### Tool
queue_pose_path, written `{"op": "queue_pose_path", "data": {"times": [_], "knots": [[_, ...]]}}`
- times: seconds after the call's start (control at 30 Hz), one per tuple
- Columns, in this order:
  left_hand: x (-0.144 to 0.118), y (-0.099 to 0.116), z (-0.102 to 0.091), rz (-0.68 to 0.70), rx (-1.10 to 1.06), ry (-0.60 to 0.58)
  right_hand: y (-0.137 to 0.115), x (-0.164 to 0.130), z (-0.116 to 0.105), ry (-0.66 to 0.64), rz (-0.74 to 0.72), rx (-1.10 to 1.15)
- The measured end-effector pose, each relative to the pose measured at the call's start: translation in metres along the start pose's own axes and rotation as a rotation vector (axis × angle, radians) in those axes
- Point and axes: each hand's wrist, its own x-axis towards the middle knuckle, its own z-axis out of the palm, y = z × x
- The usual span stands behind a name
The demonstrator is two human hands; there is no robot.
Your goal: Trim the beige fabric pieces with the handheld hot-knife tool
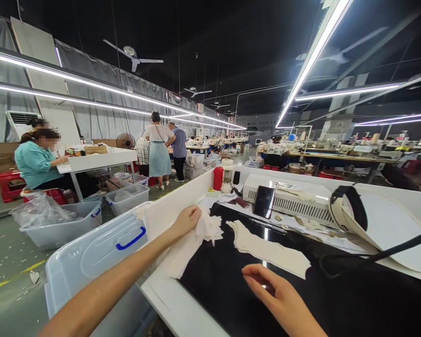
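My left hand (186,220) is closed on a bunch of white fabric pieces (199,236) at the left side of a black work surface (231,281). My right hand (279,295) rests flat on the black surface with its fingers apart, holding nothing. A long cream fabric piece (266,248) lies on the black surface just beyond my right hand, between the two hands.
A white machine box (294,203) with a dark phone (264,201) leaning on it stands behind, beside a red bottle (218,178). A white-and-black strap (372,220) lies right. Clear lidded bins (91,252) stand on the floor left. A seated person (38,161) and standing people (159,147) are farther off.
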Motion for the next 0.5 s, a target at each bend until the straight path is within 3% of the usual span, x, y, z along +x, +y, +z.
{"op": "queue_pose_path", "data": {"times": [0.1,0.27,0.37,0.5], "knots": [[-0.019,0.025,0.015,-0.014,-0.165,-0.106,-0.012,-0.006,0.015,-0.044,0.099,0.234],[-0.055,0.056,0.041,-0.092,-0.357,-0.303,-0.036,-0.018,0.031,-0.116,0.428,0.737],[-0.069,0.064,0.051,-0.171,-0.410,-0.392,-0.042,-0.026,0.029,-0.076,0.404,0.829],[-0.077,0.064,0.056,-0.242,-0.410,-0.511,-0.041,-0.033,0.022,-0.031,0.317,0.758]]}}
